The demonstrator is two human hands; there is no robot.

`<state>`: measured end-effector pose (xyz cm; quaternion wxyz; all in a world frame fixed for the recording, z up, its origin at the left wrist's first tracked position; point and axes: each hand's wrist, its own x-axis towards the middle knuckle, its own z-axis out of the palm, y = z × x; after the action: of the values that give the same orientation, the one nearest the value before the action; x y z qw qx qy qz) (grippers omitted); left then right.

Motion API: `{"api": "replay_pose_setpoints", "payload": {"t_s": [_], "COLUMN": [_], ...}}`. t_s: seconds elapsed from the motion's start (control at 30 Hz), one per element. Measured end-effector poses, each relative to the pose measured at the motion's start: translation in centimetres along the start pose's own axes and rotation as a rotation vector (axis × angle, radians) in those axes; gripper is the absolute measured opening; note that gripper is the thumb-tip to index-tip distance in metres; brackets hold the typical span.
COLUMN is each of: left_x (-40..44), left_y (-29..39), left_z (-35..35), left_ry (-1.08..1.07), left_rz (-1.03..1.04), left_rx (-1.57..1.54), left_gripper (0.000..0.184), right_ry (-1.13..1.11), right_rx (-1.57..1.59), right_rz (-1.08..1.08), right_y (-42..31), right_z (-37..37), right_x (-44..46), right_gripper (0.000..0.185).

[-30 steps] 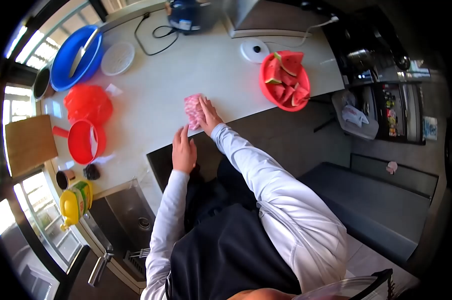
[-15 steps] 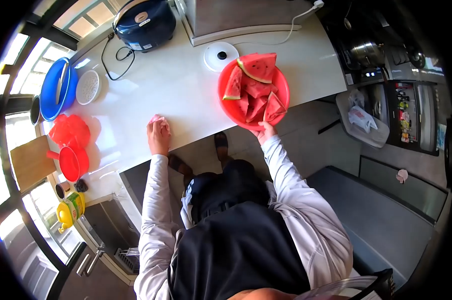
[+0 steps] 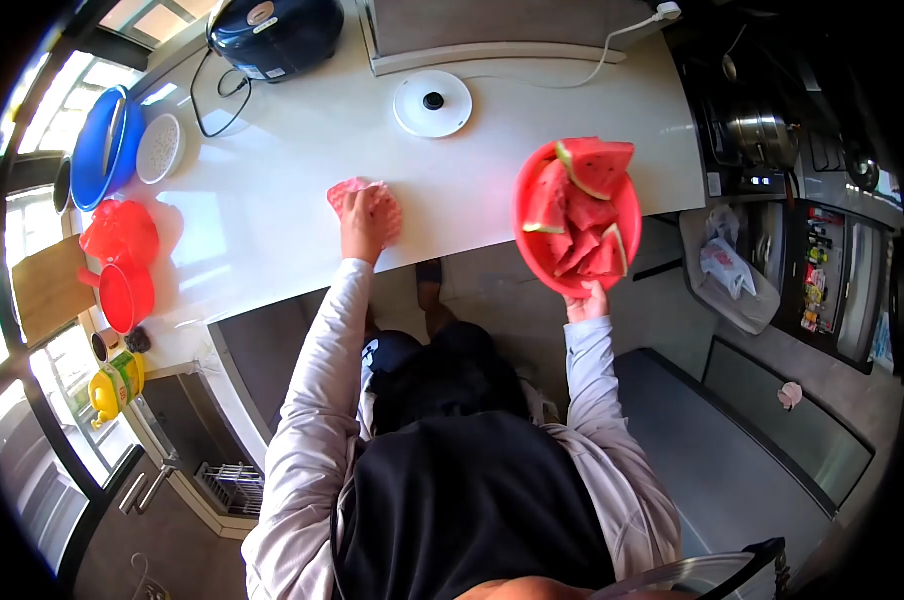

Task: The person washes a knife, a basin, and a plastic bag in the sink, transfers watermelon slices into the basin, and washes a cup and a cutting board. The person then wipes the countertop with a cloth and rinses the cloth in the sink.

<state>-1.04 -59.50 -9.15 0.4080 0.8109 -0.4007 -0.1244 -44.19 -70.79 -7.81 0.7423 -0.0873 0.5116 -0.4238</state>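
On the white countertop, my left hand [image 3: 363, 228] presses a pink-and-white checked cloth [image 3: 387, 208], its fingers bunched on it. My right hand [image 3: 586, 303] grips the near rim of a red bowl [image 3: 525, 232] at the counter's front edge. Watermelon slices [image 3: 594, 166] fill the bowl, some with green rind showing. Between the hands and farther back lies a round white lid [image 3: 432, 104] with a black knob.
A dark blue appliance [image 3: 277, 38] with a cord stands at the back left. A blue basin [image 3: 96, 150], white strainer [image 3: 160, 149], red pan [image 3: 127, 294] and yellow bottle [image 3: 116, 388] line the left side. A stove with a pot [image 3: 761, 138] is at the right.
My right hand left the cloth and took hold of the bowl, which has since moved right, away from the lid. My left hand closed on the cloth, now spread wider on the counter.
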Motion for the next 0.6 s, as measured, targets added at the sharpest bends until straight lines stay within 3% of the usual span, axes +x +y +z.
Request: {"api": "replay_pose_setpoints", "payload": {"t_s": [0.17, 0.27, 0.37, 0.5, 0.6], "left_x": [-0.1, -0.9, -1.4, -1.1, -1.1], "left_y": [5.8, 7.5, 9.9, 6.1, 0.8], "left_z": [7.8, 12.0, 11.4, 9.6, 6.3], "left_ry": [-0.235, -0.383, -0.405, -0.446, -0.297], "left_rz": [-0.054, 0.447, 0.513, 0.593, 0.530], "left_rx": [-0.163, -0.002, 0.371, 0.293, 0.411], "left_gripper": [0.030, 0.029, 0.033, 0.042, 0.042], "right_ry": [-0.012, -0.080, -0.064, -0.046, -0.038], "right_rx": [0.062, 0.105, 0.177, 0.261, 0.206], "right_rz": [-0.100, -0.166, -0.168, -0.149, -0.207], "right_y": [-5.5, -8.2, -10.1, -11.4, -11.3], "right_z": [-3.2, -5.5, -4.1, -4.0, -2.1], "right_x": [6.5, 11.7, 13.4, 15.5, 14.6], "right_gripper": [0.058, 0.064, 0.061, 0.058, 0.057]}}
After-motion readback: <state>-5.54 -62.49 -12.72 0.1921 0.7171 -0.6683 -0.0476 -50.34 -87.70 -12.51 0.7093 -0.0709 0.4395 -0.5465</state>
